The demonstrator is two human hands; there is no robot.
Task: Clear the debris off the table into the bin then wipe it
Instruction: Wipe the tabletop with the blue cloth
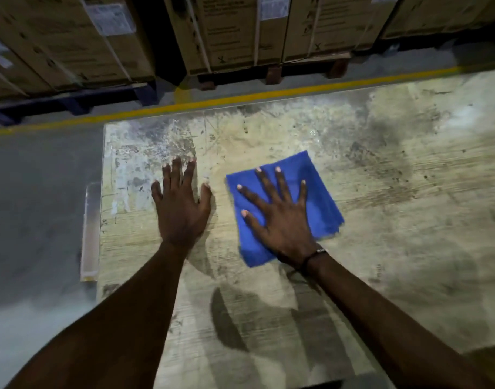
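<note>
Now right hand (280, 217) fingers splayed flat on blue cloth (322, 197); left hand (181, 209) flat on table (395, 220).

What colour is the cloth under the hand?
The cloth is bright blue, seen in the head view.

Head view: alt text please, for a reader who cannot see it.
A person's right hand presses flat on a blue cloth on a worn, stained table, while the left hand rests flat on the bare surface beside it. Strapped cardboard boxes stand on pallets beyond.
</note>
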